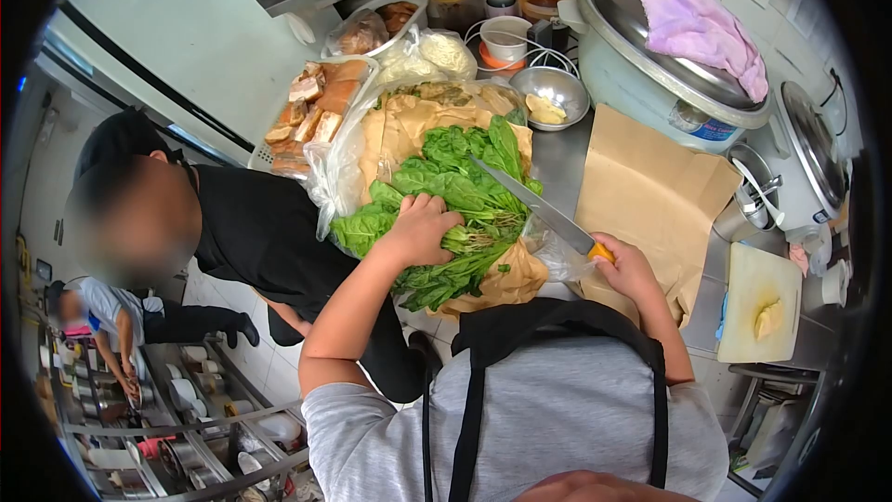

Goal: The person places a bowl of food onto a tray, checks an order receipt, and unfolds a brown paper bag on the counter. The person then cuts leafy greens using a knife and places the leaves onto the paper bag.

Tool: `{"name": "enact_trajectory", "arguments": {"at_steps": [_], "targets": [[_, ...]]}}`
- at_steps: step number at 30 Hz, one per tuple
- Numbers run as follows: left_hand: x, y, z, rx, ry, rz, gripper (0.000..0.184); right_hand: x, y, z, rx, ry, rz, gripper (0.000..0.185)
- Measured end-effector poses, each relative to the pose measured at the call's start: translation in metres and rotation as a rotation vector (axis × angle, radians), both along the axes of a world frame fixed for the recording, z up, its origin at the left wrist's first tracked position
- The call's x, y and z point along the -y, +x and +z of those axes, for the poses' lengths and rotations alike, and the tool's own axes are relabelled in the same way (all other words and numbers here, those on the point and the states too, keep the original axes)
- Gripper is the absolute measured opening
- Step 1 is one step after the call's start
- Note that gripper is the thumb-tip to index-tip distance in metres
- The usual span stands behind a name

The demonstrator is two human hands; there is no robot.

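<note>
My left hand (423,231) is closed on a bunch of leafy greens (446,167), near the stems. The greens lie on crumpled brown paper (386,135) inside a clear plastic bag. In my right hand (624,270) is the orange handle of a large knife (548,212). Its blade points up and left, with the tip over the leaves. To the right of the knife lies a flat brown paper bag (641,195) on the metal counter.
A metal bowl (562,88) with yellowish pieces stands behind the greens. Meat pieces (307,112) fill a basket at the left. A big lidded pot (669,65) is back right, a cutting board (754,307) at the right. A person in black (269,214) stands close on the left.
</note>
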State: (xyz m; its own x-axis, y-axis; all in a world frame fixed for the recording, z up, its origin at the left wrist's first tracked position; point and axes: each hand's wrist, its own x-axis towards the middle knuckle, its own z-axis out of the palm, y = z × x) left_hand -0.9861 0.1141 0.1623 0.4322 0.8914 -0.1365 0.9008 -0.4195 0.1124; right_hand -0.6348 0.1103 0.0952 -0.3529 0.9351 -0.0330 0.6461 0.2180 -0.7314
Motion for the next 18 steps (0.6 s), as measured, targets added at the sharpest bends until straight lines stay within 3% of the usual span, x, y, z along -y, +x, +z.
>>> {"name": "enact_trajectory", "arguments": {"at_steps": [6,12,17,18], "targets": [[-0.006,-0.006,0.003,0.074,-0.186,-0.030,0.053,0.002,0.000,-0.002,-0.006,0.005,0.001,0.035],[-0.028,-0.005,-0.002,-0.171,-0.494,-0.002,0.064,0.002,-0.002,0.001,-0.011,-0.012,-0.006,0.034],[-0.039,-0.026,0.005,0.036,-0.473,-0.003,0.066,0.003,0.000,0.001,-0.067,-0.018,0.004,0.034],[-0.043,-0.035,0.007,0.208,-0.581,0.015,0.066,0.003,0.001,0.000,-0.078,-0.019,0.004,0.034]]}}
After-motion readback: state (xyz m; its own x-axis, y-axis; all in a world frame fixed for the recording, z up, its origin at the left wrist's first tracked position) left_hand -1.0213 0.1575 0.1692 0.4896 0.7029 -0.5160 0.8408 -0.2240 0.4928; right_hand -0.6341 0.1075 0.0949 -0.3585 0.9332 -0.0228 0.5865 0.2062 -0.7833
